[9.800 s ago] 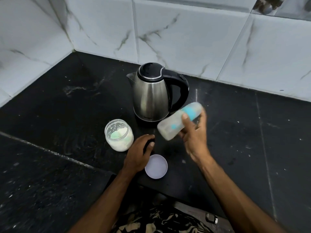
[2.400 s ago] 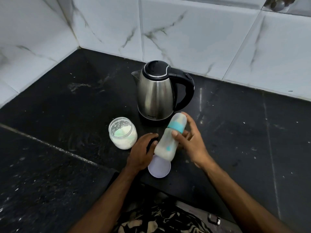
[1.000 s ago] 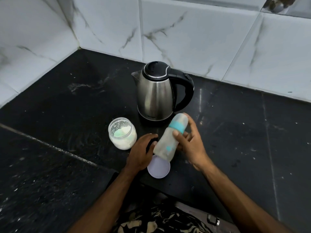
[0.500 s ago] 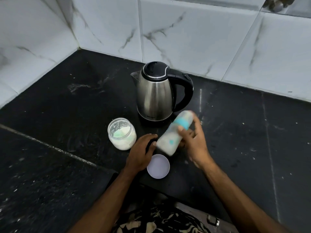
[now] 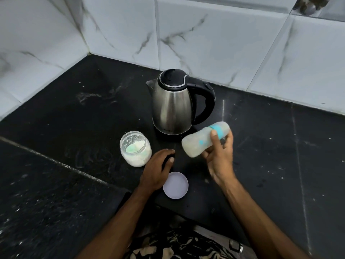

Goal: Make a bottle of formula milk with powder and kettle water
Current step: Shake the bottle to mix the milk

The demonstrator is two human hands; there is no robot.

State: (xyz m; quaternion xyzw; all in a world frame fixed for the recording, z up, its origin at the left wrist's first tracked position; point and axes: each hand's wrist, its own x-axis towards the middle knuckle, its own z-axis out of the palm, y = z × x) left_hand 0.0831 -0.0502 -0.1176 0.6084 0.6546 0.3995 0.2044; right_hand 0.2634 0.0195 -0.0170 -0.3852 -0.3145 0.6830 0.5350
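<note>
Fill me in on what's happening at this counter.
A person is making formula. Their right hand grips a capped baby bottle, tilted almost sideways in the air, apparently shaking it. Their left hand rests on the black counter between an open powder jar and its lid. The steel kettle stands closed behind them.

Kettle (image 5: 172,107) at rear of worktop (image 5: 65,118); jar (image 5: 135,148) front-left; lid (image 5: 175,185) nearest; bottle (image 5: 203,140) held right of jar.

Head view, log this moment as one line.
right hand: grips tilted milky baby bottle | left hand: on black counter | steel kettle: upright
</note>
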